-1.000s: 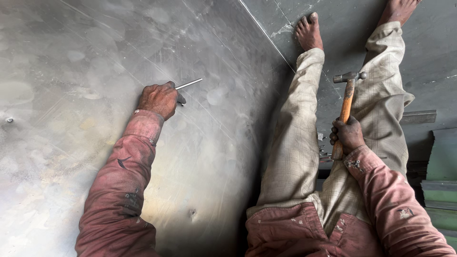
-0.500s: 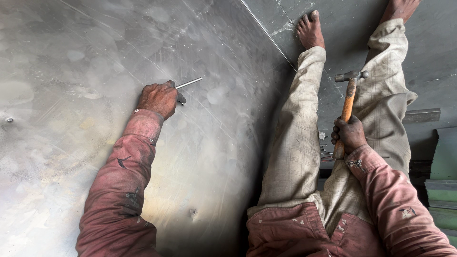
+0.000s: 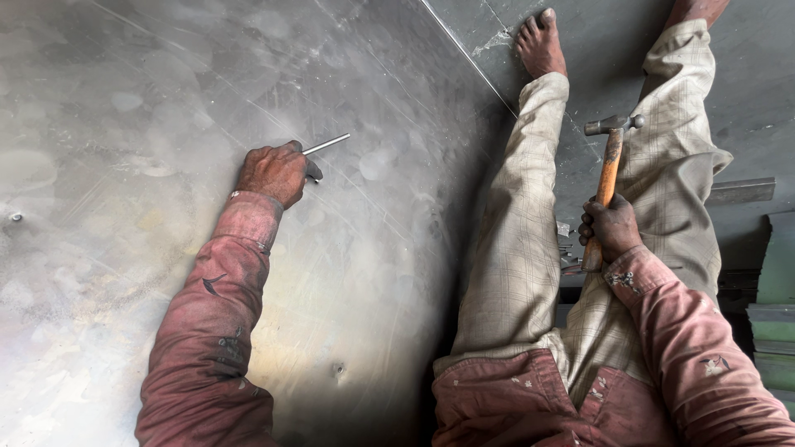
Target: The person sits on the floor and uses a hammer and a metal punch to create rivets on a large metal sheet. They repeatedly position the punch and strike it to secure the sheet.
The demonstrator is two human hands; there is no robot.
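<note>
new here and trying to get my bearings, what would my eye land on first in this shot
Most likely the large scuffed metal sheet filling the left side, where the left hand holds a thin metal rod against it. At right, the right hand grips a wooden-handled hammer raised over the person's outstretched legs.

Slim metal rod (image 3: 327, 144), wooden-handled hammer (image 3: 609, 170)

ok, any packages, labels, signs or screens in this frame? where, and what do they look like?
None in view.
Only these show: a large grey sheet-metal panel.
A thin metal rod in the left hand, resting on the sheet.
A wooden-handled hammer in the right hand, above the lap.
Stacked green-grey flat stock at the right edge, unmarked as far as visible.
</note>
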